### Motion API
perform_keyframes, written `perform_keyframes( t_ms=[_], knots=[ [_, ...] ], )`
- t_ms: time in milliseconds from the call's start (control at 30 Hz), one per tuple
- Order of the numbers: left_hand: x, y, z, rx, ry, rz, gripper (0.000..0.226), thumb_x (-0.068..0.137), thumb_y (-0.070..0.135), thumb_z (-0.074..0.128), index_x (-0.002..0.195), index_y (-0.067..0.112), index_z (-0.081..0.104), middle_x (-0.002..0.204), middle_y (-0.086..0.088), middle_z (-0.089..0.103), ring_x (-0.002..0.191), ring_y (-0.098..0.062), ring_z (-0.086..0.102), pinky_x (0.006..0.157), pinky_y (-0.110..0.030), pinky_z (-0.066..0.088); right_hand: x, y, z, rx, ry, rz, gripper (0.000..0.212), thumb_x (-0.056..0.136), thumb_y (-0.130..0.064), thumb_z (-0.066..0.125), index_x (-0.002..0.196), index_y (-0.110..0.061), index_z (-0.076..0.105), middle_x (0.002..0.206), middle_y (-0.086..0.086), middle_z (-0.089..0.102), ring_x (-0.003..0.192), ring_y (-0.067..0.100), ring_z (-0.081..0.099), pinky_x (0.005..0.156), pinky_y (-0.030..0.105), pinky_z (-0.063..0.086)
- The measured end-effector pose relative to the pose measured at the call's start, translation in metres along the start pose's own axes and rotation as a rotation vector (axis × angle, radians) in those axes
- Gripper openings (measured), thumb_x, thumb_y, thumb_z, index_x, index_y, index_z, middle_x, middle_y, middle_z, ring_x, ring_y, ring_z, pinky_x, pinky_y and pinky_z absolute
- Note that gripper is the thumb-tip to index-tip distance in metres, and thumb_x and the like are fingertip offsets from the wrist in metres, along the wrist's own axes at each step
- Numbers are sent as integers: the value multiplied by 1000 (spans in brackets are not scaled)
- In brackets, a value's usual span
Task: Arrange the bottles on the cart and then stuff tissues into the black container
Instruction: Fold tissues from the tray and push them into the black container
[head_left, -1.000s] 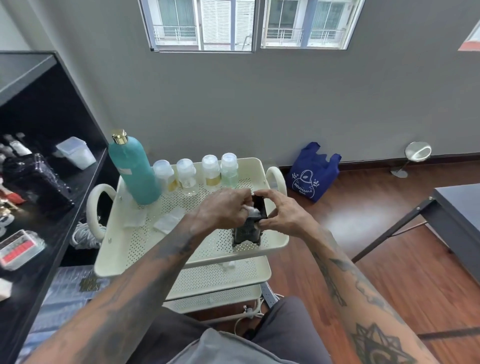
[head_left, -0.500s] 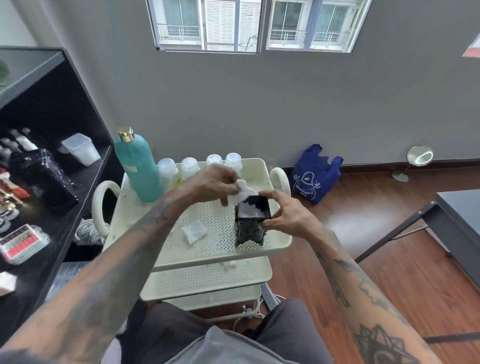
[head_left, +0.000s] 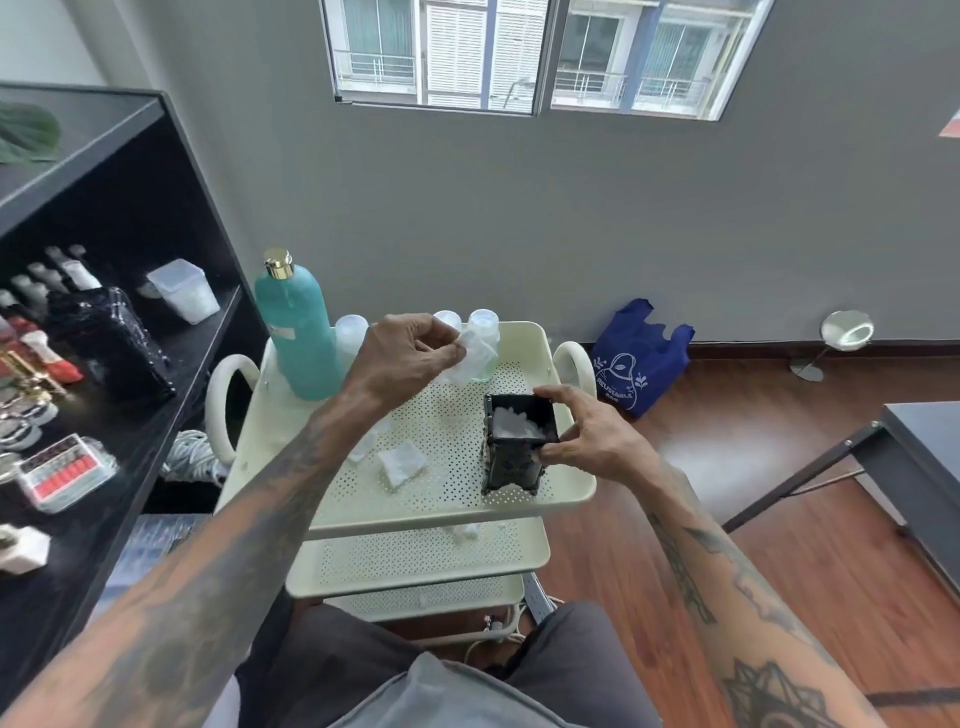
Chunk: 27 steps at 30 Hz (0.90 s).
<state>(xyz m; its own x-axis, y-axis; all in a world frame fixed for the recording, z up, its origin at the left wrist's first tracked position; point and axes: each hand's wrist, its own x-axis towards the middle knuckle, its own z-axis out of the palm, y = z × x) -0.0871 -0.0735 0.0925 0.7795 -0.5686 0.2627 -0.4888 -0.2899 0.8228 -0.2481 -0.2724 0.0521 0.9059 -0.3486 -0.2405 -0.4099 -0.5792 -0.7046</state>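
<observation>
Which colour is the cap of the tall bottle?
Gold, on the teal tall bottle; seen in the head view.

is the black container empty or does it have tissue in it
Not empty: white tissue shows inside the open top of the upright black container.

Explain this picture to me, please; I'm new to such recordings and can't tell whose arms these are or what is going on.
There is no machine here. A camera worn on a person's head looks forward and down, so the two arms are the wearer's own. In front stands a cream perforated cart. At its back are a tall teal bottle and a row of small clear bottles. The right hand steadies a black container, which already has white tissue inside. The left hand pinches a crumpled tissue above the tray. Another loose tissue lies on the tray. A black shelf stands to the left.
</observation>
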Motion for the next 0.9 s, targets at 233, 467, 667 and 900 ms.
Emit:
perform_keyframes(
  t_ms=[233,467,667,900],
  knots=[
    [-25,20,61,523,103,484,13,92,16,63,92,10,75,87,-5,71,70,-23,66,63,-35,56,-1,-4,-1,-9,1,11,78,71,-17,80,137,-38,43,114,-3,64,83,9,70,77,24,51],
    [-9,16,76,616,-627,12,23,94,36,55,102,25,74,93,2,70,79,-18,62,64,-29,46,-1,-5,-1,-9,-29,6,79,70,-11,78,136,-39,45,96,-9,63,78,5,70,62,14,46],
    [-1,23,79,548,-922,-206,35,90,51,36,76,21,48,72,-3,52,61,-18,44,55,-30,38,0,-4,-2,-29,-17,10,81,69,-12,79,137,-37,44,102,-4,61,81,8,70,62,13,46],
    [7,12,13,37,-579,-151,40,89,40,46,106,18,74,112,12,72,63,-21,73,65,-34,54,-4,2,-3,-44,10,5,79,72,-16,81,137,-40,43,120,-2,64,76,2,69,66,16,47]
  ],
)
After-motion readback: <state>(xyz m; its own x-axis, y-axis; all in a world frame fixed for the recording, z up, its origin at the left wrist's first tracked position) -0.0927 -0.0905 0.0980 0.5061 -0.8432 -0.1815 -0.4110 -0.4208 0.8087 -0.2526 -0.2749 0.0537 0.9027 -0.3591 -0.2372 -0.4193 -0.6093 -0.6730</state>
